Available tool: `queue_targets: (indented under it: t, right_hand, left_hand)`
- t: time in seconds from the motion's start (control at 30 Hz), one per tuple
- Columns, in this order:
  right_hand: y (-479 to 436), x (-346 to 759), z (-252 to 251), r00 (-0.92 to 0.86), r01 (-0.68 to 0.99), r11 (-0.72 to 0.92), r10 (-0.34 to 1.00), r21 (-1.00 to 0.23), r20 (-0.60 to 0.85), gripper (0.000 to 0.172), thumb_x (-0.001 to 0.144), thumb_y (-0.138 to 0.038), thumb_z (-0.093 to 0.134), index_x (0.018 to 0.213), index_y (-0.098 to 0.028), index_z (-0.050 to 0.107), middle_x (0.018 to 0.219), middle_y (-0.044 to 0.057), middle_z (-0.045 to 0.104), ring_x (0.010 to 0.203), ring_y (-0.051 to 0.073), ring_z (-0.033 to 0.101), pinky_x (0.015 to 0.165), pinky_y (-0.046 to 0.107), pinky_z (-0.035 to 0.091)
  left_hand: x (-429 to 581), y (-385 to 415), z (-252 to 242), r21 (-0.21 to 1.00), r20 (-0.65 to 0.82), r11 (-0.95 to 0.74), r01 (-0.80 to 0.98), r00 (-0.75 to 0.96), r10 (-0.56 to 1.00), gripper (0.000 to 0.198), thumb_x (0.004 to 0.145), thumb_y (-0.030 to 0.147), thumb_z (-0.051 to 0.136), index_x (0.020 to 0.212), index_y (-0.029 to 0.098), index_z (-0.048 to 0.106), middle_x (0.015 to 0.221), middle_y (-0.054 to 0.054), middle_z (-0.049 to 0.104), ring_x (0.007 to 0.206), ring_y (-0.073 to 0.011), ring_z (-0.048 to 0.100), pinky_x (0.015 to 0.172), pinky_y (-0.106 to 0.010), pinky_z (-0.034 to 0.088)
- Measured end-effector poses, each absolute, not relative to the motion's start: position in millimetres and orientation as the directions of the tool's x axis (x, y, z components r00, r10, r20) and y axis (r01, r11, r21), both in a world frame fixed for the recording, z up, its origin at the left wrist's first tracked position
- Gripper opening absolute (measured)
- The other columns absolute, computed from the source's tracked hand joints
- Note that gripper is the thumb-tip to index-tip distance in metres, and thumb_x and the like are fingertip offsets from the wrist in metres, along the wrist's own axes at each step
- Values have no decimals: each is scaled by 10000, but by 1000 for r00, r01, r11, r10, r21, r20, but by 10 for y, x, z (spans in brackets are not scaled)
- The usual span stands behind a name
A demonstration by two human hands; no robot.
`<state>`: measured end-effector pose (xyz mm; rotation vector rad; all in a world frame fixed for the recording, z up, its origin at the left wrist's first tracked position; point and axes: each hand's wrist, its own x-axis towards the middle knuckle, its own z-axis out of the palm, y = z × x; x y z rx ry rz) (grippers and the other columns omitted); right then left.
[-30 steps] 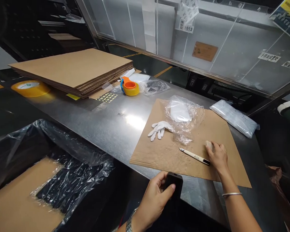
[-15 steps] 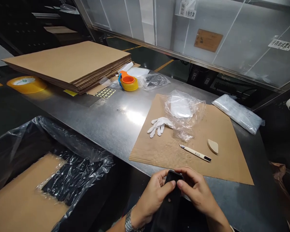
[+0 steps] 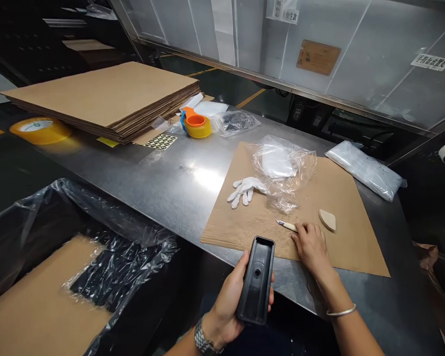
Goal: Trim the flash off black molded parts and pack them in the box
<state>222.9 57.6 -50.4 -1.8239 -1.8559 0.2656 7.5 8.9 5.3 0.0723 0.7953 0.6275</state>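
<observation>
My left hand [image 3: 228,299] is wrapped round a long black plastic trough-shaped part [image 3: 257,277], its hollow side turned up and a small hole in its floor. It is held near the table's front edge. My right hand [image 3: 312,245] reaches over the cardboard sheet [image 3: 230,227], with its fingers closed on the handle of a craft knife [image 3: 287,226]. The knife's blade points left, and the rest of its handle is hidden under the hand. Just right of that hand lies a beige wedge-shaped block [image 3: 327,220].
A white glove [image 3: 244,190] and crumpled clear plastic bag [image 3: 282,165] lie on the cardboard. Stacked cardboard [image 3: 107,94], a tape dispenser [image 3: 197,124] and tape roll [image 3: 39,129] stand at the back left. A plastic-lined bin [image 3: 133,242] is front left; a wrapped bundle [image 3: 367,170] sits right.
My right hand has left the black part and moved forward and right onto the knife. In my left hand, the part has turned to show its hollow side.
</observation>
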Motion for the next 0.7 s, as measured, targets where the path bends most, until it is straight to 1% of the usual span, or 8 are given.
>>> queue_targets:
  t: [0.1, 0.17, 0.33, 0.4, 0.47, 0.57, 0.63, 0.7]
  right_hand:
    - [566, 2253, -556, 18, 899, 87, 972, -429, 234, 152, 831, -192, 457, 754, -179, 588, 776, 87, 544, 784, 226, 467, 738, 367, 381]
    - [512, 2226, -550, 51, 907, 63, 965, -415, 257, 195, 857, -166, 381, 779, -174, 560, 794, 96, 534, 777, 224, 477, 713, 357, 394]
    - [223, 2015, -355, 155, 880, -7, 950, -475, 273, 242, 928, -244, 304, 1076, -154, 474, 891, 95, 579, 783, 202, 562, 645, 306, 454]
    - [63, 1890, -206, 121, 837, 28, 965, -546, 234, 300, 935, -276, 340, 1209, -176, 411, 985, 90, 599, 832, 188, 594, 657, 280, 473]
    - [-98, 1766, -43, 13, 763, 116, 981, -636, 195, 319, 923, -295, 392, 1226, -200, 421, 1043, 90, 596, 905, 194, 596, 712, 278, 481]
    - [-312, 1599, 166, -223, 574, 111, 975, -811, -25, 208, 936, -285, 354, 987, -218, 545, 803, 32, 616, 683, 143, 607, 607, 230, 475]
    - [-428, 1499, 247, -329, 479, -47, 916, -877, -229, 276, 947, -306, 324, 814, -223, 551, 597, -20, 558, 493, 102, 540, 479, 197, 425]
    - [-523, 1410, 273, -310, 444, -196, 882, -874, -355, 315, 938, -365, 349, 742, -227, 554, 489, -43, 500, 415, 88, 480, 408, 184, 372]
  left_hand:
    - [52, 106, 47, 294, -644, 784, -547, 493, 585, 602, 834, 581, 380, 766, 56, 666, 632, -79, 607, 467, -122, 559, 446, -220, 463]
    - [42, 118, 33, 305, -645, 758, -577, 460, 610, 575, 843, 559, 385, 786, 62, 669, 686, -87, 628, 480, -121, 560, 458, -228, 469]
    - [35, 149, 10, 337, -660, 690, -640, 362, 658, 538, 854, 529, 385, 787, 74, 663, 753, -93, 647, 519, -131, 572, 485, -247, 484]
    - [33, 159, 11, 369, -659, 649, -666, 305, 688, 528, 863, 513, 374, 787, 74, 656, 735, -89, 642, 518, -134, 570, 496, -255, 486]
    - [29, 168, 12, 390, -664, 609, -691, 247, 706, 504, 865, 501, 376, 795, 82, 646, 722, -81, 641, 516, -136, 572, 500, -258, 482]
    - [24, 184, 14, 419, -677, 564, -711, 169, 716, 491, 851, 518, 393, 805, 93, 635, 704, -72, 640, 519, -144, 579, 495, -257, 472]
    - [25, 197, 16, 453, -669, 536, -712, 126, 733, 502, 833, 542, 406, 797, 95, 632, 690, -71, 637, 517, -146, 576, 495, -258, 466]
    - [30, 207, 14, 488, -648, 510, -708, 97, 755, 516, 818, 562, 415, 786, 94, 630, 684, -72, 635, 517, -143, 569, 496, -256, 459]
